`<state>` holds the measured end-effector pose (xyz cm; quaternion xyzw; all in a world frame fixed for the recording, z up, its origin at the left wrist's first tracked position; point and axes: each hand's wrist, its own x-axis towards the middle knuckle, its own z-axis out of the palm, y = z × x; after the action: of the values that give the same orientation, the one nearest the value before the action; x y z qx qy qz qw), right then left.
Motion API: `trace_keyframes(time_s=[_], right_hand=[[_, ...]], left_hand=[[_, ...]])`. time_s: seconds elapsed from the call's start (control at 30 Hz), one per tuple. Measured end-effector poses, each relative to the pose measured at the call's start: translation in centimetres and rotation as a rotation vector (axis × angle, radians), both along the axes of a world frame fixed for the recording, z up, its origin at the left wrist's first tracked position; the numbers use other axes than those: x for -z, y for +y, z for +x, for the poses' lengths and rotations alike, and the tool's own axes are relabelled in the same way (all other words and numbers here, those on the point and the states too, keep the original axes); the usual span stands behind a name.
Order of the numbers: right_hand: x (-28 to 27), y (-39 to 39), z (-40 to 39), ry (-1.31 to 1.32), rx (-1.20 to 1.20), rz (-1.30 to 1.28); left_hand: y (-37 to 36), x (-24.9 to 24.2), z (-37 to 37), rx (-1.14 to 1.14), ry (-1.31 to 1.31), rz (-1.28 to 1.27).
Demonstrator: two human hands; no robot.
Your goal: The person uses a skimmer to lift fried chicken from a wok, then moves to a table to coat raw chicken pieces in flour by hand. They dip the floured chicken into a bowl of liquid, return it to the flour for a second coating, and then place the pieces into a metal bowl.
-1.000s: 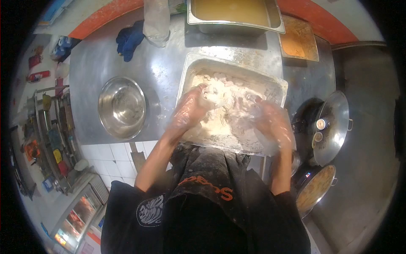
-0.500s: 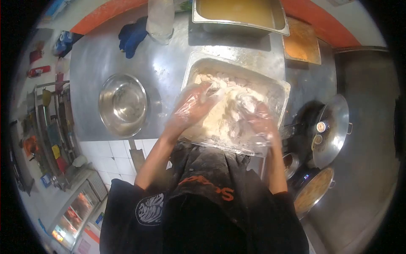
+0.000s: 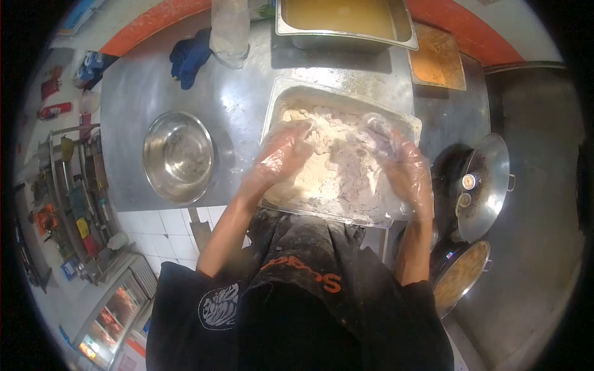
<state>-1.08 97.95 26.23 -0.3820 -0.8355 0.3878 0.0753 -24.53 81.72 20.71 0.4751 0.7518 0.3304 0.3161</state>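
A deep rectangular metal pan (image 3: 270, 116) sits at the table's front edge, holding white flour (image 3: 322, 179) and flour-coated lumps (image 3: 356, 161) whose kind I cannot make out. My left hand (image 3: 284, 151), in a clear plastic glove, is over the pan's left side, fingers loosely curved at the flour with nothing visible in them. On the right side, my right hand (image 3: 405, 170), gloved the same way, is inside the pan's rim with its fingers apart, touching or just above the coated lumps. Its fingertips are slightly blurred.
A round steel bowl (image 3: 178, 157) stands left of the pan. Behind are a container of yellowish liquid (image 3: 346, 18), a tray of orange powder (image 3: 436, 59), a blue cloth (image 3: 190, 57) and a plastic bag (image 3: 229, 31). A wok (image 3: 492, 198) and a pan of oil (image 3: 461, 278) are at right.
My right hand has moved outward to the right and slightly up from the pan's middle, uncovering more coated lumps. The left hand stays nearly in place.
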Motion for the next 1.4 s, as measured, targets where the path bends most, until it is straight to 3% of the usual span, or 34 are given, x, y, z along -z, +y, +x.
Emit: trace_keyframes(time_s=[0.07, 0.13, 0.2, 0.3, 0.37, 0.4, 0.5, 0.53, 0.63, 0.73, 0.8, 0.9, 1.0, 1.03, 1.13, 1.17, 1.2, 1.23, 1.27, 1.33, 1.4], right_hand=[[-1.3, -0.2, -1.0, -0.135, 0.153, -0.016], [-0.8, -0.2, -1.2, -0.178, 0.237, -0.049], [2.0, 0.1, -1.1, -0.131, 0.255, -0.096], [-0.4, -0.9, -5.1, -0.677, 0.083, -0.229], [5.2, -3.7, -3.7, -0.808, -0.058, -0.049], [6.7, -4.7, -3.5, -0.779, -0.047, -0.106], [9.8, -6.8, -2.7, -0.655, -0.036, -0.268], [10.8, -7.1, -2.3, -0.588, -0.043, -0.311], [13.0, -6.6, -1.2, -0.423, 0.037, -0.500], [7.0, -5.0, -1.6, -0.253, 0.423, -0.835], [5.4, -3.4, -0.7, -0.112, 0.502, -0.828], [5.2, -1.3, -1.9, -0.139, 0.558, -0.668], [8.3, -0.6, -4.0, -0.318, 0.372, -0.319], [10.4, -1.4, -4.7, -0.383, 0.272, -0.186], [16.3, -4.3, -7.3, -0.177, 0.221, -0.030], [18.5, -4.8, -6.8, -0.074, 0.244, -0.205], [20.5, -5.4, -6.0, 0.030, 0.267, -0.377], [21.2, -5.8, -5.1, 0.132, 0.288, -0.549], [12.3, -4.6, -4.6, 0.097, 0.307, -0.938], [8.2, -3.7, -3.0, 0.064, 0.279, -0.974], [3.3, -3.1, -3.8, -0.139, 0.275, -0.865]], left_hand=[[-1.4, 1.8, 0.2, 0.041, -0.025, 0.154], [-2.1, 3.3, 0.4, 0.095, 0.035, 0.131], [-1.3, 3.2, 0.9, 0.121, 0.130, -0.095], [0.7, 3.7, 2.5, 0.022, 0.112, -0.544], [1.0, 2.7, 2.5, 0.074, 0.070, -0.609], [1.2, 2.4, 2.6, 0.100, 0.049, -0.640], [1.4, 2.6, 3.0, 0.183, -0.407, -0.725], [1.7, 2.3, 4.2, 0.134, -0.226, -0.710], [1.8, 2.1, 3.1, 0.140, -0.526, -0.676], [0.6, 2.4, 2.3, 0.019, -0.652, -0.292], [-0.7, 3.1, 1.9, -0.143, -0.689, -0.096], [-1.2, 6.6, 2.5, -0.306, -0.366, -0.110], [1.9, 6.7, 0.8, -0.146, -0.191, -0.304], [3.7, 4.7, 1.0, -0.176, -0.277, -0.386], [5.1, 6.0, 3.5, -0.288, -0.403, -0.365], [4.9, 6.8, 4.0, -0.323, -0.421, -0.313], [4.4, 5.8, 3.7, -0.201, -0.590, -0.118], [3.0, 6.9, 3.2, -0.016, -0.521, -0.083], [1.0, 9.1, 2.5, 0.164, -0.450, -0.050], [-0.3, 8.2, 2.2, 0.270, -0.468, -0.109], [0.1, 2.5, 1.9, 0.116, -0.629, -0.217]])
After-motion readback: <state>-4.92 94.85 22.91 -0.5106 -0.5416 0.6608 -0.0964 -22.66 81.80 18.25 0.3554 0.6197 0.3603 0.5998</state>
